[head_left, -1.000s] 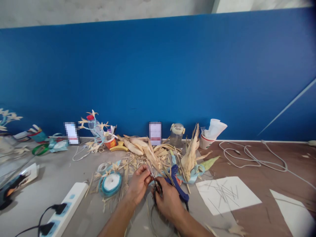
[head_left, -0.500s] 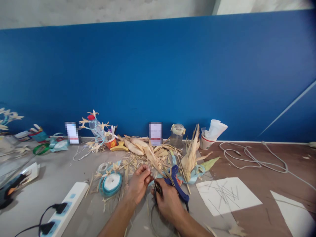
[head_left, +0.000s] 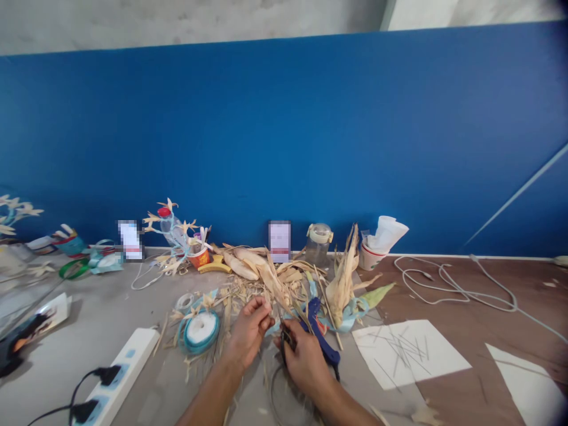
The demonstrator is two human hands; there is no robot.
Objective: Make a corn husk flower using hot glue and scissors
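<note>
Right hand and scissors slightly back from left hand since earlier frame; left hand about unmoved. Right fingers gripping dark handles; scissors' long axis runs away from them, slanting toward left fingertips, small gap between. Left fingers pinched closed, contents too small to tell. Husks beyond both hands' fingers; blue glue gun just right of right fingers.

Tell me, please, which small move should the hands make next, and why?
Probably the right hand should edge the dark-handled scissors slightly toward the left hand. The right hand grips the scissors close beside it, and the left thumb and finger are pinched together; whatever they may hold is too small to make out.
</note>
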